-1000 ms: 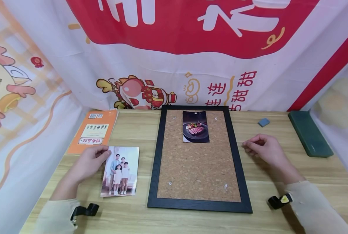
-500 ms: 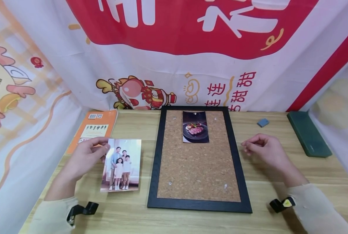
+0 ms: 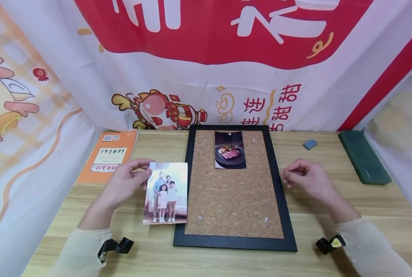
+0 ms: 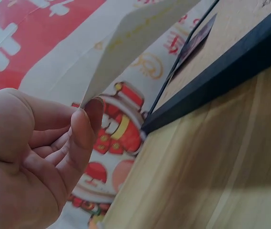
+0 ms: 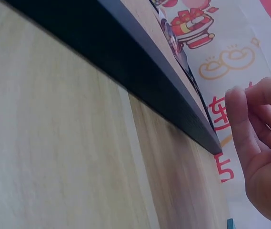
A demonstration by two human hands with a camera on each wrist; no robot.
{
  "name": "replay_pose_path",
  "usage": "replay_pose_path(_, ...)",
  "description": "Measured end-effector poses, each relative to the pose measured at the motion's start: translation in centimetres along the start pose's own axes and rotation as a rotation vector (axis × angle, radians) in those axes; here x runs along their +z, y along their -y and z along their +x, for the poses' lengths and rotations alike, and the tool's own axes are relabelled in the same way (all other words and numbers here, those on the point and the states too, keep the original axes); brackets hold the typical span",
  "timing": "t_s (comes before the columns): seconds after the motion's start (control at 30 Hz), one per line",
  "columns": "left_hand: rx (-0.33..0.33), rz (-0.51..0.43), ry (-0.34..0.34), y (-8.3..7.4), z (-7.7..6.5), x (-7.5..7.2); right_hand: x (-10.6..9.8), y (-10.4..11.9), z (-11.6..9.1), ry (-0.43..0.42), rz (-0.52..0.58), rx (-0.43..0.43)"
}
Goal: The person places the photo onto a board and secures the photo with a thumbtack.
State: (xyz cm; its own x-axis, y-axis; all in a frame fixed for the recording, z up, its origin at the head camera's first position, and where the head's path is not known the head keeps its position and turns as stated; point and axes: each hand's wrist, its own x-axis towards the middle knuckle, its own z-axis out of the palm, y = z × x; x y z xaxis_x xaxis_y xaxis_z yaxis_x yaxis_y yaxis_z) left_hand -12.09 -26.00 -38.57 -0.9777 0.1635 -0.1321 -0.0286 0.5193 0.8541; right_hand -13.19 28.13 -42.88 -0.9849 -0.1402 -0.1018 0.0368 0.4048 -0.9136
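My left hand (image 3: 128, 181) pinches a family photo (image 3: 166, 192) by its upper left edge, thumb in front. The print hangs over the left side of a black-framed cork board (image 3: 237, 204); the left wrist view shows the photo's pale back (image 4: 135, 45), bent. On the cork, a photo of sliced steak (image 3: 230, 152) is fixed at its top middle by a clear push pin (image 3: 229, 134). Beside the board's right edge, my right hand (image 3: 306, 179) has its thumb and forefinger tips together; whether something tiny lies between them cannot be made out.
Clear pins stand near the cork's corners, one (image 3: 266, 220) at lower right. An orange book (image 3: 107, 156) lies at the back left. A small blue block (image 3: 309, 144) and a dark green case (image 3: 365, 157) lie to the right. Printed cloth (image 3: 206, 92) hangs behind the table.
My left hand has lifted the family photo and carried it right, from beside the board to over its left side. The right hand has stayed nearly still.
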Motion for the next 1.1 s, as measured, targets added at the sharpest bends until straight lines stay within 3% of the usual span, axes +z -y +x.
replay_pose_path(0.43, -0.008, -0.064, 0.092, -1.5, 2.6, 4.8, 1.4, 0.7, -0.5, -0.019, 0.022, -0.086)
replay_pose_path(0.6, -0.007, -0.085, 0.097, -1.9, 3.5, 6.6, 1.8, 1.2, -0.5, -0.018, 0.03, -0.073)
replay_pose_path(0.83, -0.003, -0.133, 0.128, -2.4, 4.6, 8.8, 2.5, 1.8, -0.2, 0.083, 0.042, -0.023)
replay_pose_path(1.1, -0.007, -0.182, 0.169, -3.1, 5.5, 11.0, 3.6, 2.2, 0.4, 0.168, 0.015, -0.026)
